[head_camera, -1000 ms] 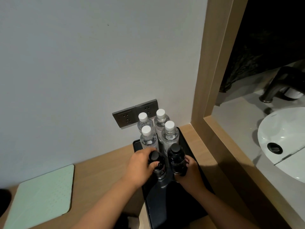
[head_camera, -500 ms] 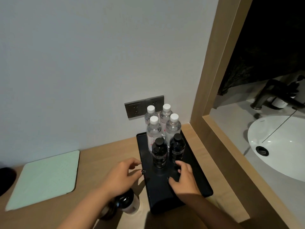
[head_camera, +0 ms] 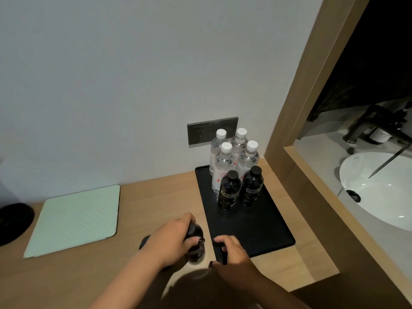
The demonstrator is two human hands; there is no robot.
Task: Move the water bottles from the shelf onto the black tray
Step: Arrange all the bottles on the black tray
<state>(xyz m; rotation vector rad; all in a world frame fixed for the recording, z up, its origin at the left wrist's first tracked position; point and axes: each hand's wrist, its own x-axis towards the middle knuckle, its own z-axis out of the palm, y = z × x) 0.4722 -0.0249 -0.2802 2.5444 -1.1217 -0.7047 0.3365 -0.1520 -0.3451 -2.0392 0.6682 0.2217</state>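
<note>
A black tray [head_camera: 267, 228] lies on the wooden shelf [head_camera: 156, 197] by the wall. Several clear water bottles [head_camera: 225, 166] with white caps stand upright at its far end. Two dark bottles [head_camera: 229, 190] with black caps stand just in front of them. My left hand [head_camera: 169, 239] grips a third dark bottle [head_camera: 196, 246], upright on the shelf just left of the tray's near corner. My right hand [head_camera: 234, 255] has its fingers curled over the tray's near left edge, thumb on the outer side.
A pale green mat [head_camera: 73, 219] lies on the shelf to the left, with a black round object [head_camera: 13, 221] beyond it. A grey socket plate [head_camera: 200, 134] sits on the wall behind the bottles. A wooden frame [head_camera: 296, 121] borders a basin [head_camera: 379, 192] on the right.
Both hands let go of the two dark bottles on the tray and drew back. My left hand took hold of a dark bottle beside the tray; my right hand moved to the tray's near left edge.
</note>
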